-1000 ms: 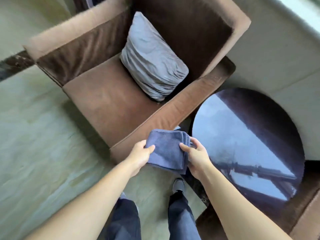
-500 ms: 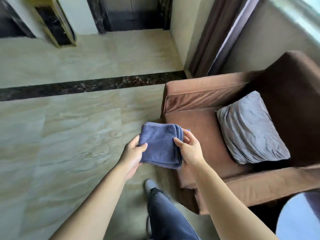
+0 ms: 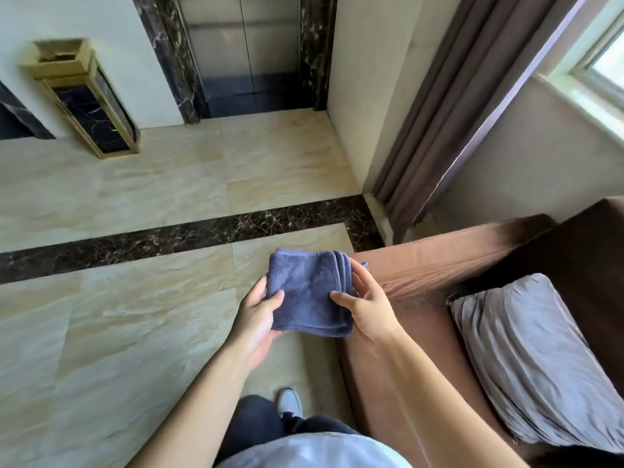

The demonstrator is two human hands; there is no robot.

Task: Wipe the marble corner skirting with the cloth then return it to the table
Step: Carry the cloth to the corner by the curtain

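Observation:
A folded blue cloth [image 3: 309,292] is held flat in front of me, above the floor beside the armchair. My left hand [image 3: 258,312] grips its left edge, thumb on top. My right hand [image 3: 366,304] holds its right edge, fingers along the folded layers. The pale marble skirting [image 3: 380,214] runs along the base of the wall corner ahead, where the cream wall meets the curtain. The table is out of view.
A brown armchair [image 3: 439,265] with a grey cushion [image 3: 526,359] stands at my right. A dark marble floor strip [image 3: 169,238] crosses the beige tiles. A gold bin [image 3: 84,96] and lift doors [image 3: 246,52] lie ahead. A grey curtain [image 3: 456,113] hangs by the window.
My view has swung left, away from the round table, toward the wall corner and the lift. Both hands still hold the cloth; the right hand's fingers have spread along its edge.

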